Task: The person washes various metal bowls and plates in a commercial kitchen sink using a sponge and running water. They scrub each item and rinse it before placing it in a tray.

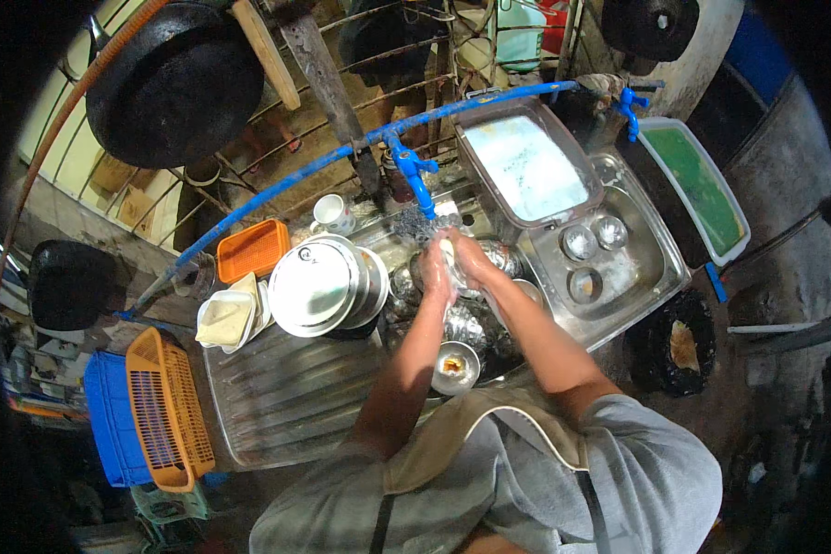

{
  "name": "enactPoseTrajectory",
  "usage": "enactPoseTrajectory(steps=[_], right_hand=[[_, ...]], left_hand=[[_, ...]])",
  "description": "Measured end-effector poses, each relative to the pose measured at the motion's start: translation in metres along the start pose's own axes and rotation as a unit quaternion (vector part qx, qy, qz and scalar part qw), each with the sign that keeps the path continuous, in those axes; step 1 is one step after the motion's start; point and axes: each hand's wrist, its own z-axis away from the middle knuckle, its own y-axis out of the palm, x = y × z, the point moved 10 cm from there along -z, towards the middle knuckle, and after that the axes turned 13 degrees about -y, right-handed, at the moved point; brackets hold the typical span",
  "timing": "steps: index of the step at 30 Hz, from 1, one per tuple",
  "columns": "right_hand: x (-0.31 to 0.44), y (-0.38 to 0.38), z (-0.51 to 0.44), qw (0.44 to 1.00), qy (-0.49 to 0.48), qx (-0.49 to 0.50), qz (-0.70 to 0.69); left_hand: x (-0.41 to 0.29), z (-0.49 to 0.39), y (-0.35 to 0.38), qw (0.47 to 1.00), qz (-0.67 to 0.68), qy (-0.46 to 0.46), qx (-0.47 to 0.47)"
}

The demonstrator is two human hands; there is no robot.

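Note:
My left hand (433, 269) and my right hand (472, 260) meet in the sink below a blue plastic tap (415, 170). Between them they hold a small pale object (448, 248) with white lather; its exact kind is hidden by my fingers. Foam runs down both wrists. Water splashes around the fingertips, under the spout. Beneath my forearms lie several shiny steel vessels (460, 322), partly covered by my arms. Closer to my body, a steel bowl (455, 367) contains yellowish scraps.
Left of my hands stand a lidded steel pot (315, 284), an orange plastic basket (253, 249), a mug (334, 213) and stacked white containers (228, 318). To the right, a tub of cloudy water (526, 166) rests by a steel basin (637, 277). A blue pipe (263, 187) crosses behind.

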Motion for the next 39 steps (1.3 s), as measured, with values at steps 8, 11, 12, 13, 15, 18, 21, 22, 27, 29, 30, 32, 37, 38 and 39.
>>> enactPoseTrajectory(steps=[8, 11, 12, 13, 15, 18, 21, 22, 27, 29, 30, 32, 37, 38, 39], right_hand=[[0.132, -0.003, 0.09, 0.835, -0.453, 0.154, 0.273], [0.146, 0.037, 0.126, 0.786, -0.355, 0.358, 0.357], [0.163, 0.04, 0.128, 0.745, -0.451, 0.297, 0.392], [0.18, 0.042, 0.134, 0.692, -0.539, 0.232, 0.42], [0.146, 0.01, 0.096, 0.709, -0.474, 0.163, 0.496], [0.105, 0.019, 0.094, 0.807, -0.339, 0.184, 0.448], [0.053, -0.014, 0.091, 0.969, -0.204, 0.113, 0.082], [0.036, -0.041, 0.094, 0.988, -0.126, 0.091, 0.02], [0.075, -0.166, 0.134, 0.986, -0.091, -0.036, 0.134], [0.071, -0.231, 0.129, 0.929, 0.007, -0.079, 0.36], [0.077, -0.262, 0.127, 0.936, -0.096, -0.136, 0.31], [0.105, -0.307, 0.126, 0.886, -0.225, -0.219, 0.342], [0.226, -0.222, 0.1, 0.841, -0.401, -0.206, 0.3], [0.213, -0.221, 0.078, 0.871, -0.411, -0.176, 0.205], [0.217, -0.194, 0.07, 0.898, -0.371, -0.159, 0.176]], left_hand=[[-0.011, 0.05, 0.024, 0.92, 0.277, -0.18, 0.21], [-0.022, 0.062, 0.051, 0.916, 0.123, -0.177, 0.34], [-0.02, 0.07, 0.061, 0.898, 0.176, -0.218, 0.339], [-0.032, 0.078, 0.075, 0.845, 0.215, -0.205, 0.444], [-0.023, 0.048, 0.054, 0.952, 0.157, -0.181, 0.193], [-0.04, 0.035, 0.038, 0.984, -0.144, 0.0, 0.103], [-0.011, 0.036, 0.043, 0.965, -0.24, 0.029, 0.101], [0.001, 0.048, 0.058, 0.958, -0.261, 0.015, 0.12], [-0.019, 0.064, 0.063, 0.734, -0.643, 0.206, 0.071], [-0.024, 0.046, 0.039, 0.575, -0.794, 0.196, 0.027], [-0.022, 0.043, 0.038, 0.504, -0.853, 0.129, 0.025], [-0.009, 0.029, 0.017, 0.38, -0.923, 0.051, 0.029], [0.013, 0.008, -0.001, 0.236, -0.97, 0.029, 0.051], [0.01, 0.003, -0.004, 0.288, -0.956, 0.026, 0.041], [0.004, -0.002, -0.014, 0.34, -0.94, 0.019, 0.025]])
